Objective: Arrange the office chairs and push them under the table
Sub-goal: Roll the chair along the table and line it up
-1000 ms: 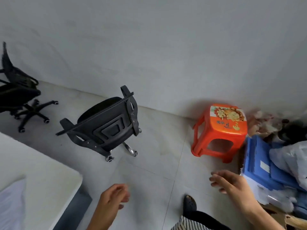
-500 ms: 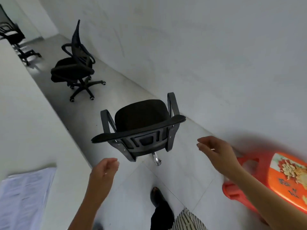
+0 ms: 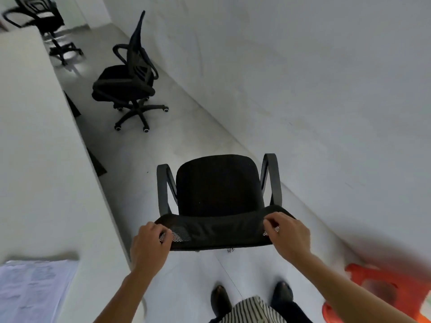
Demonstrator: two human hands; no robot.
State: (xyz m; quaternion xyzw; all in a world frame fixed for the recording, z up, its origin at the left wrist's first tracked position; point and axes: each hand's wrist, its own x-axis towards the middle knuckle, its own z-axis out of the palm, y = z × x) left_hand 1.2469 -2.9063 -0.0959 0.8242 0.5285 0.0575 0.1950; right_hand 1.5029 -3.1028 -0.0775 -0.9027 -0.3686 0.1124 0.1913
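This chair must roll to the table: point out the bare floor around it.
Bare floor lies between the table edge and the gripped office chair, and ahead up to the second office chair. Crowded behind on the right: the red stool stands by the wall.

Stool point(image 3: 373, 275) blurred, cut by right edge; base of near chair point(image 3: 219, 190) largely hidden beneath its backrest; far chair point(image 3: 47, 21) cropped at top.

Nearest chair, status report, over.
Both gripping black mesh office chair backrest: left hand, right hand. Not yet under white table. Nearby right: orange plastic stool, apart.
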